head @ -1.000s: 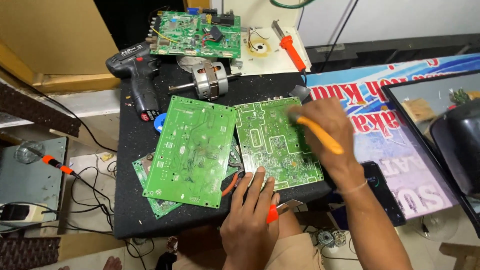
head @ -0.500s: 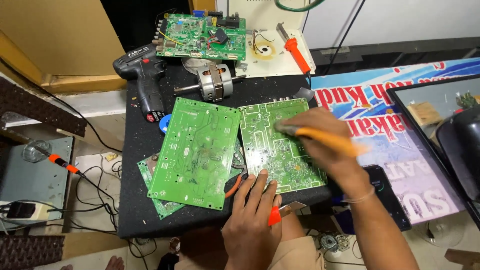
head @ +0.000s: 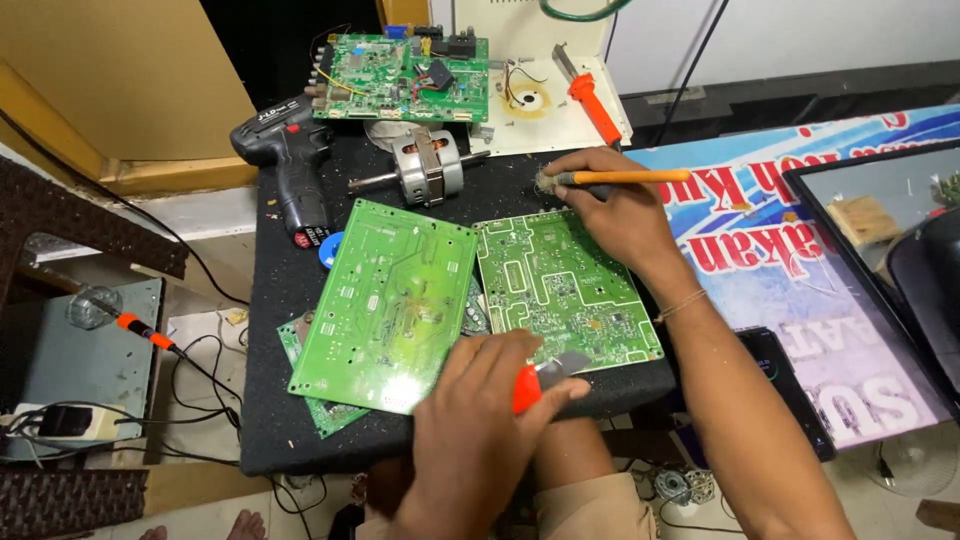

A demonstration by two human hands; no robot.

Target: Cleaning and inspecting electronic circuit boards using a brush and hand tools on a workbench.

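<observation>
The right hand (head: 610, 205) is closed around the orange handle of a soldering iron (head: 625, 177), gripping it pencil-fashion, with the metal tip (head: 548, 181) pressed into a small wad of grey cleaning wool just beyond the knuckles. The iron lies nearly level: its long axis runs side to side across the far edge of the worktop (head: 270, 400), tip pointing to the person's left, handle end trailing off to the right past the hand. To do this wipe well, I judge the tip should be turned lightly in the wool, not jabbed, so the wad stays put on the mat.

The left hand (head: 480, 420) is closed on a tool with a red handle and grey blade end (head: 545, 375), thumb on top, resting at the near edge of the worktop. It should stay low and steady so the boards do not slide.

Between the two hands lies a green circuit board (head: 565, 290), flat, solder side up, its near corner just beside the left hand's fingers. Touching its left edge is a larger green board (head: 385, 300), tilted and overlapping another board beneath it. Further out from the right hand sit a small electric motor (head: 425, 165), a black cordless drill (head: 290, 150), and a populated board (head: 405, 75) at the back.
</observation>
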